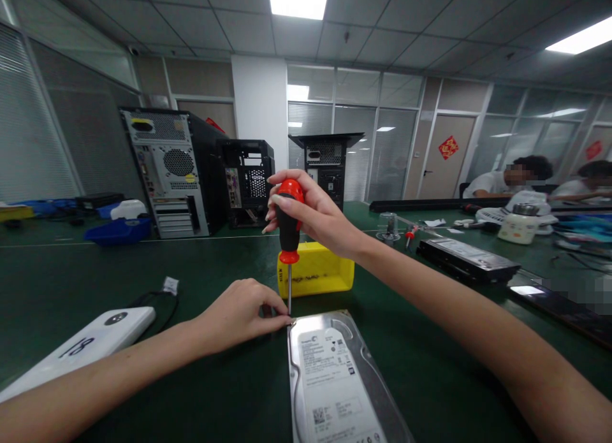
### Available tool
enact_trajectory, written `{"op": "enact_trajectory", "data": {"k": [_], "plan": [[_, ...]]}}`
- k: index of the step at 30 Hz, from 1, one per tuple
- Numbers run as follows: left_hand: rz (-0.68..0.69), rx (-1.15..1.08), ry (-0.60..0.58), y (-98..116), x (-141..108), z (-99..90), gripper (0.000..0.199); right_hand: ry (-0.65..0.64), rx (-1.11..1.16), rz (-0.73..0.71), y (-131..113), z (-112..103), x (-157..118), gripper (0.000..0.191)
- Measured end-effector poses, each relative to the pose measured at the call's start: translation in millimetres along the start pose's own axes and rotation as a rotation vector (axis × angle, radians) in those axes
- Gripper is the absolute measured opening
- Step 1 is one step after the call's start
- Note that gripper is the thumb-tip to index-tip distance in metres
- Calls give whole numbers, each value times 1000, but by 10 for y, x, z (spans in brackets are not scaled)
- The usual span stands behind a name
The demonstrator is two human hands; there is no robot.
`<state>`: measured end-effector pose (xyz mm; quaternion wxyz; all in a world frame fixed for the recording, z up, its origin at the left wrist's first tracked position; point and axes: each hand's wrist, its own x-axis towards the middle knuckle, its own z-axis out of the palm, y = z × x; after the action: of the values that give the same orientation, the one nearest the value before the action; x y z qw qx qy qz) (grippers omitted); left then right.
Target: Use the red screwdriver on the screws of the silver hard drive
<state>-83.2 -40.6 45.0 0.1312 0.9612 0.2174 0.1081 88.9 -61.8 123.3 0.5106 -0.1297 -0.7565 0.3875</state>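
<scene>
A silver hard drive (335,379) with a white label lies flat on the green table, near the front. My right hand (306,207) is wrapped round the red and black handle of a screwdriver (289,229), held upright. Its shaft points down to the drive's far left corner. At that same corner, the thumb and fingertips of my left hand (248,312) pinch close beside the tip; whatever is between them is too small to make out. Just behind the drive sits a yellow bin (335,274) with small dark screws in it.
Computer cases (176,169) stand along the back. At left lie a white power bank (90,344) with a cable and a blue tray (117,231). Another drive (468,258), a phone (564,309) and a jar (519,226) are at right. Two people sit beyond.
</scene>
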Motion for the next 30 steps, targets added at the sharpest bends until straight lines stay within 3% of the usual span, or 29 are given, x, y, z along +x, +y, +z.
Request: {"op": "enact_trajectory", "data": {"k": [13,23,30], "plan": [[21,-30,-12,-21,-2,-4,22,-20,-20,-18,18,-22,-5,29],[39,-288,-153,-82,12,-82,27,-17,-60,-16,14,-23,-11,30],[44,-314,-161,-100,11,-84,29,-27,-13,-25,21,-41,-11,30]]}}
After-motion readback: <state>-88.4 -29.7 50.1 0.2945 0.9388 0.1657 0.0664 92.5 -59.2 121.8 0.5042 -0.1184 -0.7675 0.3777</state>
